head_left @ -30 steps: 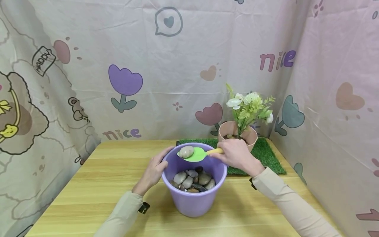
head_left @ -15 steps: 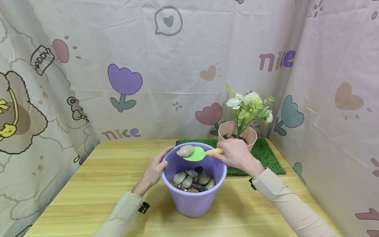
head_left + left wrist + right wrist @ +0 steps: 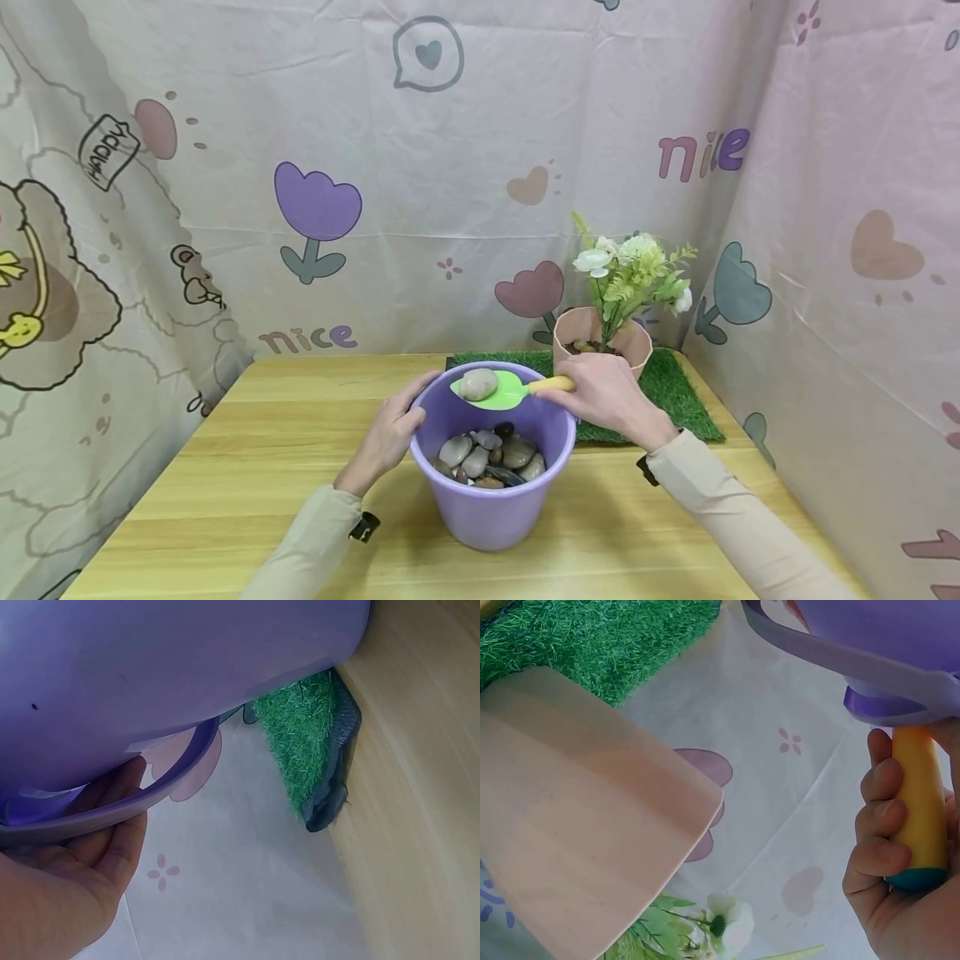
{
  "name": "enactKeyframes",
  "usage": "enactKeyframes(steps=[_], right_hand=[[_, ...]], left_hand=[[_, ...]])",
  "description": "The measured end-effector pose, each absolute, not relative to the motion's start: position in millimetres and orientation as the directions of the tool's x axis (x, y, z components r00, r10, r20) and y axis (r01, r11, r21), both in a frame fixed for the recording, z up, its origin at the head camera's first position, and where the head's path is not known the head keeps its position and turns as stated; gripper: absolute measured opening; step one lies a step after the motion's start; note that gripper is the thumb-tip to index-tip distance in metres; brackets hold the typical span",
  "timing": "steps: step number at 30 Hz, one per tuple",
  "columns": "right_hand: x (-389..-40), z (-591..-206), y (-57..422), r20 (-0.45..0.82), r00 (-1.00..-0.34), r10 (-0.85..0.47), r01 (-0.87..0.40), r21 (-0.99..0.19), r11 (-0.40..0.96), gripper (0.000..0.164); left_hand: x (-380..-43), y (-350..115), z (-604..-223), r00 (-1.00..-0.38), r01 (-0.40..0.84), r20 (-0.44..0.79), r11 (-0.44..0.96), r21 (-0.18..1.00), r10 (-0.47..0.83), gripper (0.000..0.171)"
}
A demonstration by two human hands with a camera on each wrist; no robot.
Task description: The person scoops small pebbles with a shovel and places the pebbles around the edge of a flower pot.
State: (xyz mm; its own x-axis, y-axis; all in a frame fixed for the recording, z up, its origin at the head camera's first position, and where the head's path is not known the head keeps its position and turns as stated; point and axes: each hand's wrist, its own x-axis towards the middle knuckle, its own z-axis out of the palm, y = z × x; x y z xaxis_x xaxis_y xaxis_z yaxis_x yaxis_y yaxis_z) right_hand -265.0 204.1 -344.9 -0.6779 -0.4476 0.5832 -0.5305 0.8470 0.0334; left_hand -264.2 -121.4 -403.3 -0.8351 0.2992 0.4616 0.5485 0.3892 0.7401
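Observation:
A purple bucket (image 3: 487, 517) with several smooth stones (image 3: 495, 458) inside stands on the wooden table. My left hand (image 3: 386, 437) grips its left rim; in the left wrist view the fingers (image 3: 120, 847) curl around the bucket's purple handle (image 3: 169, 780) beside the wall. In my right hand (image 3: 607, 396) is a toy trowel with a green blade (image 3: 510, 390) and a yellow grip (image 3: 919, 802), fingers wrapped round the grip. One pale stone (image 3: 477, 384) lies on the blade, which is held over the far part of the bucket's mouth. The bucket's wall hides the blade in the right wrist view.
Behind my right hand a pink pot (image 3: 637, 342) with white artificial flowers (image 3: 637, 250) stands on a green turf mat (image 3: 675, 392). The bare wooden table (image 3: 300, 433) extends to the left. A patterned cloth (image 3: 450, 167) hangs around the table's back and sides.
My right hand has shifted slightly to the right, taking the trowel and its stone with it. The left hand and the bucket have stayed put.

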Motion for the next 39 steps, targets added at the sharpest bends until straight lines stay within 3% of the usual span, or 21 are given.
enactKeyframes(steps=[17,25,39], right_hand=[[-262,-335,220,0.585,-0.683,-0.438,-0.523,0.026,0.852,0.038],[-262,-330,230,0.59,-0.692,-0.415,-0.495,0.031,0.868,0.05],[-262,-328,248,0.628,-0.722,-0.29,-0.374,-0.002,0.928,0.05]], left_hand=[[-266,-120,-403,-0.828,0.56,0.476,0.389,0.731,0.297,0.065],[-267,-121,-403,-0.819,0.572,0.486,0.383,0.725,0.304,0.064],[-265,-121,-403,-0.825,0.563,0.475,0.381,0.733,0.307,0.065]])
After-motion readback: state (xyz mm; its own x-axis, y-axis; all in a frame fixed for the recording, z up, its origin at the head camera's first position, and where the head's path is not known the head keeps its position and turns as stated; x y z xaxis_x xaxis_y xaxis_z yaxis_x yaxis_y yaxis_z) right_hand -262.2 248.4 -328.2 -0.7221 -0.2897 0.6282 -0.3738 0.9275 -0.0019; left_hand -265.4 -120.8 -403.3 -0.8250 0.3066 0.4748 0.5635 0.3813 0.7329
